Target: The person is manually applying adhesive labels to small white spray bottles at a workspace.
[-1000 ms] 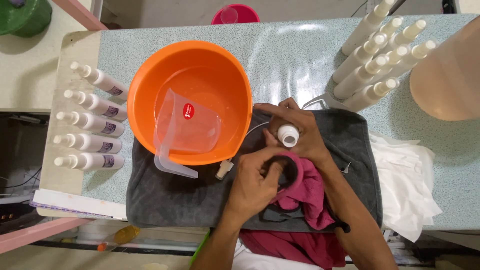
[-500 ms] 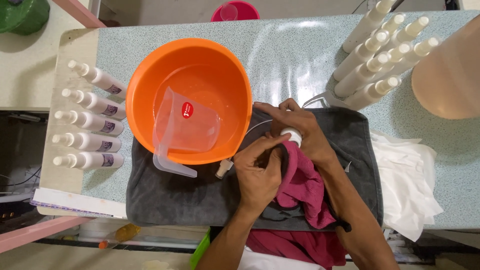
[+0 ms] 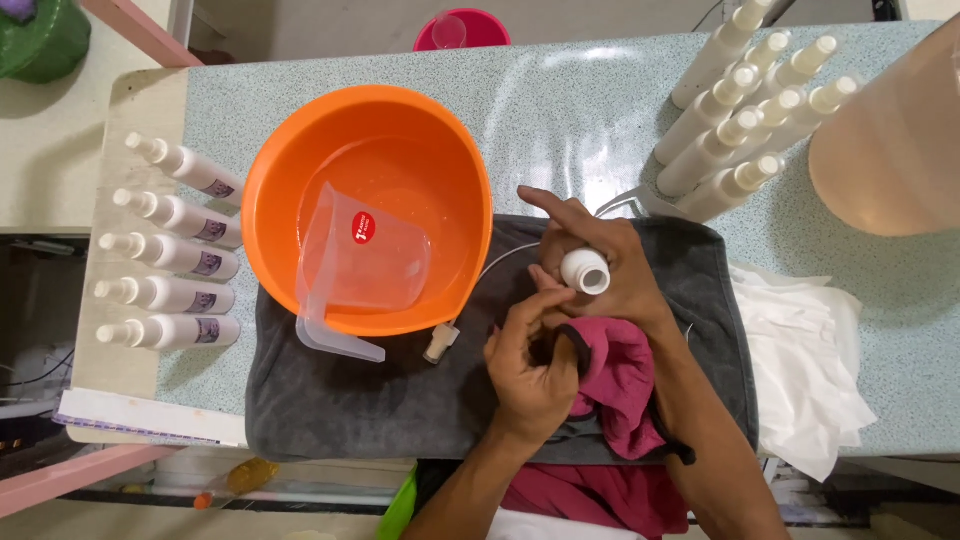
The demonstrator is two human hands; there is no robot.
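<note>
The left hand [image 3: 535,360] has slid down off the white bottle [image 3: 585,271], so its open neck shows again at the frame's centre. The pink cloth [image 3: 615,385] now sits lower, bunched under that hand, fingers loosened.

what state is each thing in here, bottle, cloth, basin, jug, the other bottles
white bottle: upright, uncapped, gripped by right hand
pink cloth: bunched, held by left hand
orange basin: holds shallow liquid
clear jug: tilted inside basin
labelled bottles: lying in a row
plain bottles: clustered, capped
</note>
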